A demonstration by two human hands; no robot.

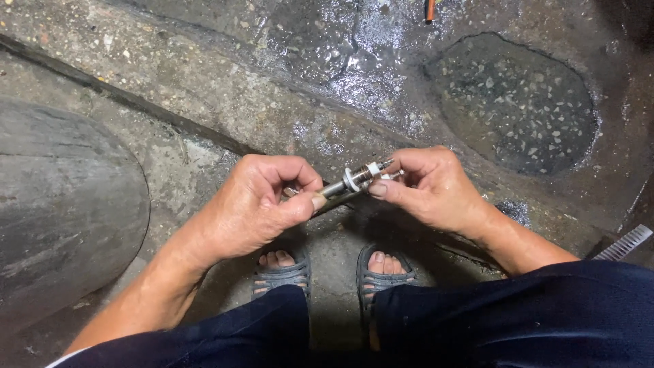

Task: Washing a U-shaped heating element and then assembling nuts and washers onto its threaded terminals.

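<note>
- A slim metal shaft (340, 187) is held between both hands just above the feet, lying aslant from seven o'clock up to one o'clock.
- The left hand (255, 204) is closed around the lower end of the shaft, with the thumb pressed along it; that end is hidden inside the grip.
- The right hand (429, 187) is closed on the upper end, where a threaded tip is pinched between thumb and fingertips.
- A white washer (349, 180) and a small metal nut (364, 172) are already seated on the shaft, close against each other near the right hand.
- As a judgement, the fitting of small parts onto the shaft looks partly done: the washer and nut are on, but the tip part is not seen to be run home, and whether it is being tightened or loosened cannot be told.
- The shaft is smooth, cylindrical and dull-bright like steel; the washer is a flat pale ring, perhaps plastic or nylon.
- The concrete floor (204, 88) is rough, speckled with stone chips and wet and shiny toward twelve o'clock.
- A round, gravelly patch (511, 102) is set in the floor at two o'clock.
- A large, worn grey rounded mass (61, 204), possibly a tyre, lies at nine o'clock.
- Dark ribbed sandals (283, 276) and dark blue trousers (511, 317) are seen at six o'clock.
- A ridged metal strip (623, 244) pokes in at four o'clock.
</note>
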